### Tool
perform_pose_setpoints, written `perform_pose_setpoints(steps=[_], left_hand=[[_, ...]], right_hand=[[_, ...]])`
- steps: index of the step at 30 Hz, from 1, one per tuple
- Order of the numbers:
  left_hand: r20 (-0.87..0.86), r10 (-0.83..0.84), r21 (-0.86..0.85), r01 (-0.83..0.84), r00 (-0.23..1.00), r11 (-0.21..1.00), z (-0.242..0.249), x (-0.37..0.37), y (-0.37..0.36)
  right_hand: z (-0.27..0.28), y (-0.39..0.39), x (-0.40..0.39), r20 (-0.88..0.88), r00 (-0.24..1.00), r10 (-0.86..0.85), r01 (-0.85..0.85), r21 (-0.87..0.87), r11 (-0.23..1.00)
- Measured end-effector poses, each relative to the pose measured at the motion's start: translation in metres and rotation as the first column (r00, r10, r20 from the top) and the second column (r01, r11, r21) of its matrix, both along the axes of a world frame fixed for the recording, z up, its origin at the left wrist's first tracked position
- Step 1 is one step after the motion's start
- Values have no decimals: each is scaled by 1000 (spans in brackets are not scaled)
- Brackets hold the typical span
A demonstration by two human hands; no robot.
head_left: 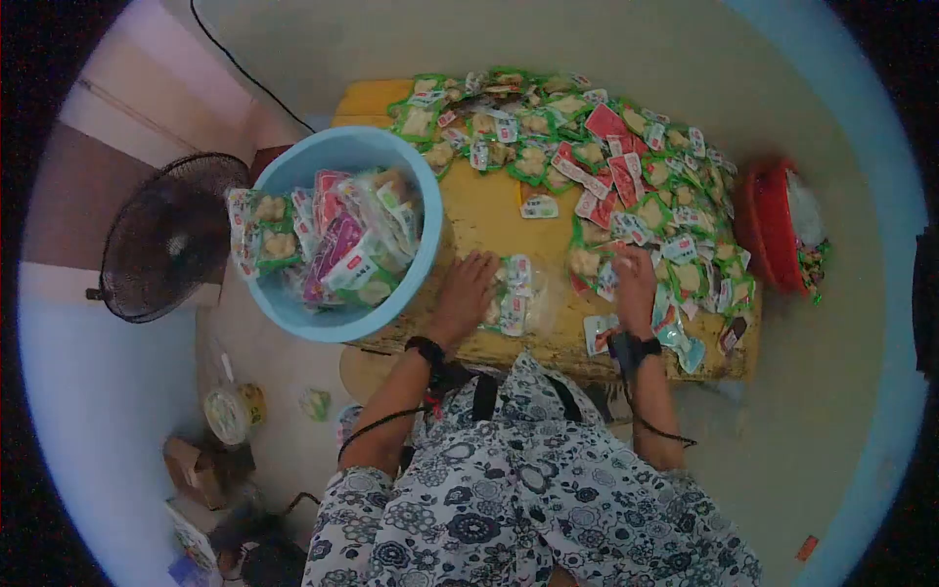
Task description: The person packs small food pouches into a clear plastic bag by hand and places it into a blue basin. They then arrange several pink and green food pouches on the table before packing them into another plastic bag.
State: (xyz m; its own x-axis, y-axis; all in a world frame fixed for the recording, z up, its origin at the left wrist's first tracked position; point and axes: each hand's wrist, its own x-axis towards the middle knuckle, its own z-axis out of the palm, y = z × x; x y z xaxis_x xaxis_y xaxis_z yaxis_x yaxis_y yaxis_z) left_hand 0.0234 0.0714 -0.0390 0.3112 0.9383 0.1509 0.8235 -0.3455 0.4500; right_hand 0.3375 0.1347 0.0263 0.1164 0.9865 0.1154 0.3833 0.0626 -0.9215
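My left hand [468, 292] lies with its fingers stretched out against the left edge of small green-and-white snack packets [514, 301], which lie on a clear plastic bag [544, 305] near the table's front. Further right, my right hand [635, 284] reaches down at the near side of the packet pile [650, 210], its fingers bent around a small snack packet [607, 280]; the fingertips are partly hidden. Red packets [626, 178] lie among the green-edged ones. Just left of my left hand stands a light blue basin [430, 210] filled with larger bagged packs [357, 254].
The yellow wooden table [479, 215] stands against a wall. A red basin [768, 230] leans at its right end. A black fan [176, 235] is at the left, with a cardboard box [201, 470] and a tub [228, 415] on the floor. Cables hang from both wrist bands.
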Motion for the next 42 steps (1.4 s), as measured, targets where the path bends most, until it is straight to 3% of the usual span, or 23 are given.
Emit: perform_pose_setpoints(steps=[3,4,7,8,11,14,17,19,22,26,29,31,34,35,37,40,42], left_hand=[[19,20,20,-21,1000,1000,14,6,-3],[40,32,30,-34,999,999,18,8,-4],[177,65,-5,-65,982,998,45,15,-12],[234,79,-31,-74,969,997,54,18,-15],[190,29,-79,-14,981,997,62,27,-21],[123,-22,-305,59,992,950,79,43,-25],[458,34,-316,127,888,940,84,60,-34],[529,97,-331,100,843,938,95,73,-35],[656,220,-450,140,722,882,118,88,-34],[694,324,-650,368,642,665,111,88,-31],[735,505,-666,341,452,664,124,96,-42],[742,476,-656,364,473,661,122,94,-43],[678,455,-699,316,577,642,119,96,-46],[641,451,-720,284,621,633,117,97,-47],[609,474,-675,101,637,731,96,97,-49],[502,431,-525,-132,750,841,77,89,-48],[423,406,-448,-202,810,871,76,84,-47]], right_hand=[[-15,-39,16,-164,985,-55,38,-103,994],[-19,-47,24,52,998,-34,39,-90,995],[-31,-68,28,33,999,-19,18,16,1000],[-33,-72,30,39,999,-3,4,-26,1000],[-42,-82,34,37,999,22,-18,-116,993],[-54,-87,38,-35,999,0,-6,-167,986],[-40,-86,38,-198,980,-7,-45,-255,966],[10,-89,23,-333,943,11,-108,-274,955],[3,-83,21,-504,863,35,-194,-267,944],[20,-96,8,-543,839,26,-244,-333,911],[39,-105,8,-615,788,-14,-291,-393,872],[22,-108,12,-668,744,13,-359,-383,851],[5,-111,27,-485,869,100,-383,-530,757],[-9,-112,31,-478,875,79,-336,-481,810],[-29,-112,32,-469,883,34,-233,-374,898],[-8,-113,42,-393,908,-148,-125,-589,799],[-24,-109,41,-481,858,-181,-117,-525,843]])
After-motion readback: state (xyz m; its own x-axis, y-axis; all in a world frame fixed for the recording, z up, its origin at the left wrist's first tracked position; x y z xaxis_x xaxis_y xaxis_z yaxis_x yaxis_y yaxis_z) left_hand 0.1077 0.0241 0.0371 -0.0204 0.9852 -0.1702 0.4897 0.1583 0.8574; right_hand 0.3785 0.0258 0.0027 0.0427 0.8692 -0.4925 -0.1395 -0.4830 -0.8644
